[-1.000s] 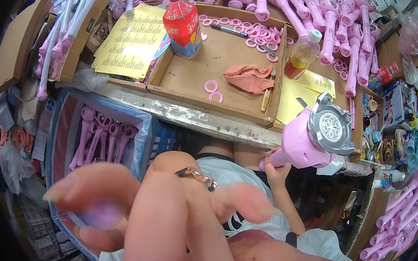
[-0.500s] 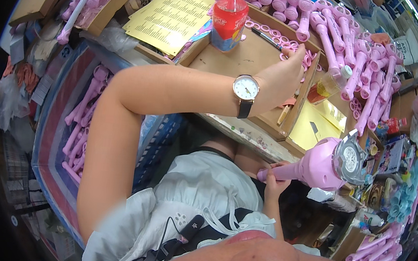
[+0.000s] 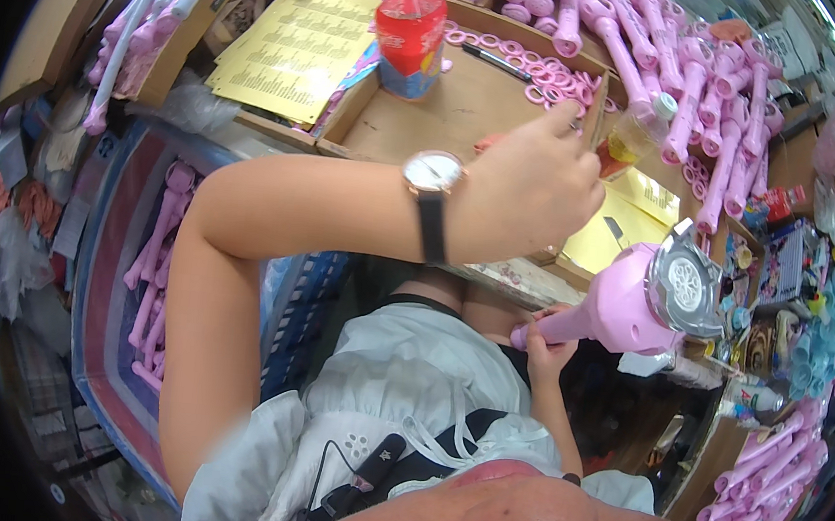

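Observation:
My right hand [image 3: 549, 352] is closed around the thin handle of a pink toy wand [image 3: 619, 305], held tilted over my lap. A silvery, flower-patterned disc [image 3: 684, 286] sits at the wand's broad end. My left hand [image 3: 537, 184], with a watch [image 3: 434, 172] on its wrist, is raised over the near right part of a shallow cardboard tray [image 3: 349, 131]. Its fingers are bent together; the back of the hand hides most of what they may hold. Just beyond the fingertips lie loose pink rings [image 3: 552, 81] in the tray.
A red-labelled bottle [image 3: 409, 34] and printed yellow sheets [image 3: 293, 43] are at the tray's left. A smaller bottle [image 3: 635, 139] stands right of my left hand. Pink wands [image 3: 690, 96] pile up behind, and more lie in a striped bag [image 3: 101, 305] at left.
My left hand has drawn back from the rings toward me, and its fingers have gone from stretched to bent. The wand in my right hand has turned slightly and shifted a little up.

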The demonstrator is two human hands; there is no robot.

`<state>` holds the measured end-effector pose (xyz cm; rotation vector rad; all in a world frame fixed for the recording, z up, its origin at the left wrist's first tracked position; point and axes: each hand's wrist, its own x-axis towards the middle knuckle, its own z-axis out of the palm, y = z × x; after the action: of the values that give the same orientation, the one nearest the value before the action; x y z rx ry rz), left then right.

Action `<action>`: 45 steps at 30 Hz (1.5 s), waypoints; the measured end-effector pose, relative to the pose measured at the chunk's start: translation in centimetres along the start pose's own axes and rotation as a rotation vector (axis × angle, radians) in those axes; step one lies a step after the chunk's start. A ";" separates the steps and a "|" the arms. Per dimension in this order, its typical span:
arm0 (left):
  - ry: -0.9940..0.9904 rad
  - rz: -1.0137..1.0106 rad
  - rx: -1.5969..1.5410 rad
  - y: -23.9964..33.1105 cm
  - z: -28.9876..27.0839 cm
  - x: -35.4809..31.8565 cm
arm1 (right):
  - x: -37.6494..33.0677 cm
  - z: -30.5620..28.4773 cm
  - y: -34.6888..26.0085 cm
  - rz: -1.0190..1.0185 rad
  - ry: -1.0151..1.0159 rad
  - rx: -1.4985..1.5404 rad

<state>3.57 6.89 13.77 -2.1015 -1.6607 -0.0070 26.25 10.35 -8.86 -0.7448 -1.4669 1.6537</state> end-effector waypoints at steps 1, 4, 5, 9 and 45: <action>0.098 -0.039 -0.312 -0.1 -0.7 0.0 | 0.0 -0.1 0.1 -0.006 -0.012 0.016; 0.464 -0.163 -1.302 0.4 -3.9 -0.5 | 0.1 -0.5 0.9 -0.140 -0.008 -0.064; 0.486 -0.210 -1.575 0.8 -5.4 -1.2 | 0.0 -0.7 1.4 -0.158 -0.002 -0.157; 0.774 0.093 -1.901 3.5 -9.6 -3.7 | -0.3 -1.3 3.6 -0.015 -0.024 -0.079; 0.768 -0.860 -2.179 6.7 7.4 -7.6 | 1.2 6.8 -5.7 -0.220 -0.460 -0.604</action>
<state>5.69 1.36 2.67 -1.0451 -1.6261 -3.4218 20.88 7.95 -2.07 -0.4949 -2.3398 1.2601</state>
